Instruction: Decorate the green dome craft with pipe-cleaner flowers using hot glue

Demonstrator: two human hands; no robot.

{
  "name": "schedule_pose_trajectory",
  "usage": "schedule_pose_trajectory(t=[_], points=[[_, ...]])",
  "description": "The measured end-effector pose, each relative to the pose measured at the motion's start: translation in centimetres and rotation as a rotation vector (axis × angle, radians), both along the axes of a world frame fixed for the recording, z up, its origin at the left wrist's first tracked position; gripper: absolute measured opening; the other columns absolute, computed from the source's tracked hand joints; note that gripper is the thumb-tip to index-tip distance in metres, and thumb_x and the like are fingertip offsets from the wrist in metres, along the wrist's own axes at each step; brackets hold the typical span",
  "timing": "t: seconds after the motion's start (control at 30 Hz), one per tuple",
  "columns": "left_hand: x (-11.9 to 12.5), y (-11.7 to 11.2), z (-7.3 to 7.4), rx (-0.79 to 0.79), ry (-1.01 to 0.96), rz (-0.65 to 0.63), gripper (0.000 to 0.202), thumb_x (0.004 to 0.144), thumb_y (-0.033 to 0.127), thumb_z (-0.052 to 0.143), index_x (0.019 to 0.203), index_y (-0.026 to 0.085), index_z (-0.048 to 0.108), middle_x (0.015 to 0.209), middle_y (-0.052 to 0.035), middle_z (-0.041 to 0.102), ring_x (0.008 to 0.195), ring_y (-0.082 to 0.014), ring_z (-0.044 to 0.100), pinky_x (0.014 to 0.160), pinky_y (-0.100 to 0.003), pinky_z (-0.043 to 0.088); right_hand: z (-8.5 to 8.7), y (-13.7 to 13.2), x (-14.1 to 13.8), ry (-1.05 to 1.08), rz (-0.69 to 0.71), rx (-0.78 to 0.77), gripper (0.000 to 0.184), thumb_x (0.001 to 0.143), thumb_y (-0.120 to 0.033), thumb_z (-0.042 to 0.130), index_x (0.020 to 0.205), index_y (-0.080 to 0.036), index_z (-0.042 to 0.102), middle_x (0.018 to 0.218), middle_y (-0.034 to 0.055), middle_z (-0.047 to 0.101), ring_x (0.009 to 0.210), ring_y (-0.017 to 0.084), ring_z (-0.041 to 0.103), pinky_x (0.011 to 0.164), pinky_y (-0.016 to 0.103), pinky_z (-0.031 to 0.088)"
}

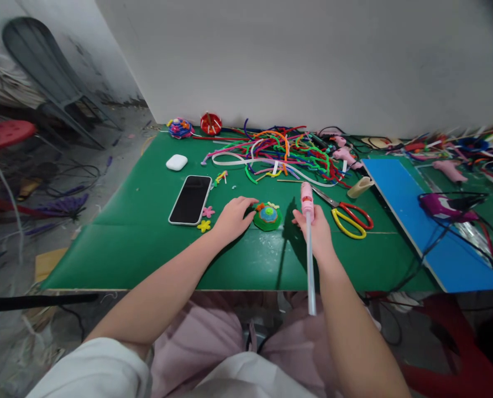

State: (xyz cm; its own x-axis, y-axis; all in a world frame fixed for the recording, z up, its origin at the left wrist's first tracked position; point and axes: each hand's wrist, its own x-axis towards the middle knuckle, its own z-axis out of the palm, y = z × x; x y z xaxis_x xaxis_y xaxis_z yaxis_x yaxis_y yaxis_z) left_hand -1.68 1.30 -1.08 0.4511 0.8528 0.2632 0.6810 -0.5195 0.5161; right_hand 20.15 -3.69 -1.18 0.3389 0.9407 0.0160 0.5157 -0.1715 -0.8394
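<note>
My left hand lies on the table with its fingers stretched out and apart. Its fingertips are at the left edge of a small green pipe-cleaner hat, with blue and orange rings and little flowers on it; whether they touch it I cannot tell. In my right hand is a pink hot glue gun, its clear glue stick sticking out toward my body. Left of my left hand lie a pink flower and a yellow flower.
A phone and a white earbud case lie at left. Tangled pipe cleaners spread along the back. Right of my right hand are scissors, a beige tube-like piece and a blue board with a purple glue gun.
</note>
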Motion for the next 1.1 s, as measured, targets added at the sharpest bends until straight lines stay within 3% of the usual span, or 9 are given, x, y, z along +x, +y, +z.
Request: schedule_pose_trajectory(t=[0.1,0.2,0.37,0.5,0.6,0.67,0.73,0.8,1.1], points=[[0.0,0.2,-0.1,0.011,0.042,0.018,0.029,0.082,0.023,0.045,0.109,0.016,0.055,0.100,-0.0073,0.060,0.095,-0.0198,0.052,0.087,-0.036,0.042,1.1,0.0,1.7,-0.360,-0.069,-0.044,0.044,0.070,-0.058,0.051,0.096,-0.023,0.053,0.077,0.0056,0.063,0.068,0.024,0.057,0.056,0.031,0.037],[-0.2,0.3,-0.1,0.024,0.069,0.045,0.030,0.082,0.023,0.045,0.109,0.017,0.056,0.101,-0.0073,0.061,0.096,-0.0202,0.052,0.086,-0.036,0.042,1.4,0.4,3.3,-0.608,-0.019,-0.134,0.047,0.067,-0.059,0.055,0.096,-0.022,0.056,0.080,0.0084,0.064,0.072,0.026,0.057,0.055,0.030,0.033],[-0.4,0.4,0.0,0.036,0.087,0.145,0.030,0.082,0.020,0.041,0.107,0.016,0.058,0.098,-0.0085,0.062,0.096,-0.0214,0.052,0.087,-0.036,0.041,0.6,0.8,4.9,-0.750,0.061,-0.143,0.043,0.068,-0.044,0.063,0.102,-0.019,0.058,0.087,0.0107,0.066,0.080,0.027,0.057,0.063,0.032,0.036],[-0.5,0.1,0.5,-0.063,0.029,0.237,0.033,0.079,0.014,0.039,0.105,0.015,0.058,0.091,-0.0085,0.064,0.089,-0.0212,0.057,0.083,-0.035,0.044,1.6,-0.3,4.4,-0.848,0.050,-0.043,0.040,0.071,-0.039,0.062,0.105,-0.017,0.059,0.094,0.0139,0.064,0.089,0.029,0.054,0.072,0.036,0.039],[-0.4,-0.1,0.7,-0.239,-0.127,0.306,0.036,0.077,0.013,0.039,0.108,0.019,0.055,0.082,-0.0051,0.065,0.070,-0.0164,0.062,0.070,-0.031,0.048,3.1,-1.0,2.2,-0.852,-0.001,0.189,0.037,0.076,-0.040,0.058,0.105,-0.017,0.059,0.098,0.0136,0.062,0.092,0.029,0.053,0.077,0.039,0.039],[-0.2,-0.2,0.9,-0.463,-0.346,0.337,0.037,0.075,0.013,0.041,0.109,0.022,0.052,0.085,-0.0046,0.065,0.064,-0.0142,0.062,0.063,-0.028,0.049,3.8,-1.0,-0.1,-0.762,0.170,0.269,0.032,0.078,-0.038,0.055,0.102,-0.017,0.059,0.096,0.0103,0.064,0.092,0.025,0.054,0.079,0.036,0.040],[0.1,-0.3,1.2,-0.655,-0.530,0.345,0.038,0.074,0.013,0.043,0.110,0.021,0.049,0.091,-0.0066,0.064,0.067,-0.0145,0.064,0.060,-0.027,0.050,3.7,-0.7,-2.3,-0.727,0.339,0.212,0.027,0.081,-0.037,0.053,0.098,-0.017,0.060,0.088,0.0092,0.066,0.086,0.024,0.057,0.074,0.034,0.041],[0.2,-0.4,1.6,-0.791,-0.657,0.347,0.038,0.073,0.012,0.045,0.110,0.020,0.048,0.096,-0.0091,0.063,0.076,-0.0160,0.065,0.064,-0.027,0.051,3.1,-0.2,-3.9,-0.729,0.392,0.120,0.025,0.079,-0.036,0.055,0.096,-0.019,0.060,0.082,0.0085,0.066,0.082,0.024,0.058,0.068,0.033,0.042],[-0.3,0.1,2.4,-1.101,-1.104,0.318,0.034,0.069,0.011,0.057,0.103,0.011,0.053,0.093,-0.0128,0.065,0.078,-0.0142,0.064,0.075,-0.025,0.048,1.6,-0.1,-4.4,-0.603,0.303,0.085,0.030,0.074,-0.033,0.061,0.099,-0.017,0.056,0.085,0.0074,0.065,0.073,0.022,0.060,0.062,0.032,0.043]])
